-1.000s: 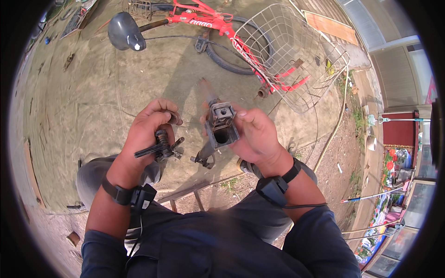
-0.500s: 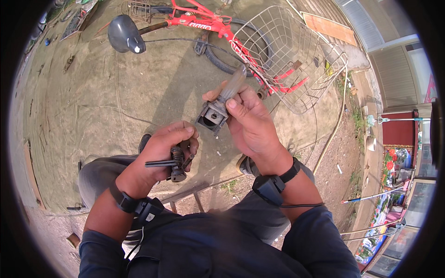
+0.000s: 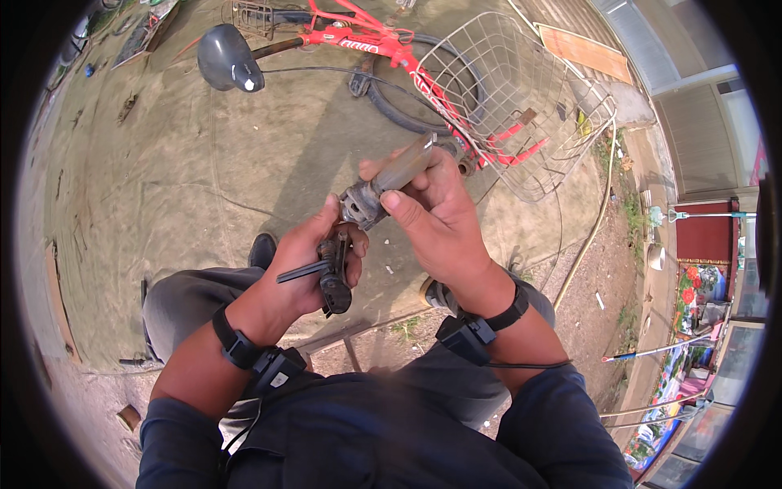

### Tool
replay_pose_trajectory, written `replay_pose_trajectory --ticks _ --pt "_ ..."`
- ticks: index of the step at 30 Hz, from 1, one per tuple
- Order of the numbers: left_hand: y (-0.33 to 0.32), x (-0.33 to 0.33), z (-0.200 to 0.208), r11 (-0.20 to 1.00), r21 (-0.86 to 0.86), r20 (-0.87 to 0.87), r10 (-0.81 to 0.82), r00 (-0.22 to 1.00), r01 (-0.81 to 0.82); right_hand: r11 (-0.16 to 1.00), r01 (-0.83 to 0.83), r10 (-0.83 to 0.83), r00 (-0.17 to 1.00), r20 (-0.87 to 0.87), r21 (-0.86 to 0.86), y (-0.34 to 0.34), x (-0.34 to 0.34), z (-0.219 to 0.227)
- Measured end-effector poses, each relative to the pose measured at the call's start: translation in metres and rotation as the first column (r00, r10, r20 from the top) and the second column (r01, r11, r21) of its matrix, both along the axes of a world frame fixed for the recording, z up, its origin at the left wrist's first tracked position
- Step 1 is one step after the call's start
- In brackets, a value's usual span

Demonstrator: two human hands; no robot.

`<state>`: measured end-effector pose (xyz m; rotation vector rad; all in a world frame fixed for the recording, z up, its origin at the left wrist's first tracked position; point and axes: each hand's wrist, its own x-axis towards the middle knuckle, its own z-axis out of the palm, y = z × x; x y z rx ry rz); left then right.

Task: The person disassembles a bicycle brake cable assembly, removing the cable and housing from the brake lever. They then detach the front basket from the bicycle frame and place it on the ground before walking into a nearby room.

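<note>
One red-painted metal bicycle frame (image 3: pixel 399 55) is lying beyond the hands, carrying one grey wire-mesh basket (image 3: pixel 521 106) and one black, rounded saddle (image 3: pixel 228 61). Two bare hands are hovering close together: the right hand (image 3: pixel 436 224), fingers wrapped, is gripping one grey metal tube with a blocky end (image 3: pixel 405 171); the left hand (image 3: pixel 303 254), half-curled, is cradling one dark, stubby metal part (image 3: pixel 334 289) below it.

Nearer to you than the red bicycle frame (image 3: pixel 405 59), your right hand (image 3: pixel 440 224) is gripping a metal tube (image 3: pixel 405 169), and your left hand (image 3: pixel 292 262) holds a dark metal part (image 3: pixel 335 287), its fingertips just at the tube's lower end. At the frame's left end is the dark saddle (image 3: pixel 228 59), at its right the wire basket (image 3: pixel 503 98).
</note>
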<state>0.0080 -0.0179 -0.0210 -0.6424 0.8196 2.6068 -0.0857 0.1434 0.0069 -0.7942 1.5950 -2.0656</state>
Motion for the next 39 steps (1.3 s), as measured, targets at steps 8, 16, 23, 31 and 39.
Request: replay_pose_trajectory --ticks 8,16,23,31,39 --pt "-0.004 0.001 0.001 0.999 -0.053 -0.022 -0.012 1.0 0.011 0.994 0.066 -0.058 0.994 0.093 -0.09 0.004 -0.009 0.009" --pt "-0.016 0.01 -0.002 0.994 -0.107 -0.03 0.013 0.999 -0.016 0.894 0.415 -0.258 0.786 0.562 -0.17 0.034 -0.039 0.016" --pt "-0.018 0.007 0.008 1.0 -0.005 -0.127 -0.006 0.992 0.006 0.988 -0.016 -0.071 0.839 0.54 0.156 0.025 -0.017 -0.001" --pt "-0.013 0.006 0.019 0.988 -0.075 -0.124 -0.141 0.982 0.133 0.971 -0.228 0.164 0.852 0.497 0.072 0.004 -0.003 0.001" --pt "-0.007 0.007 0.024 0.97 -0.179 -0.114 -0.188 0.976 0.166 0.969 -0.177 0.067 0.859 0.508 0.171 0.003 0.002 -0.002"
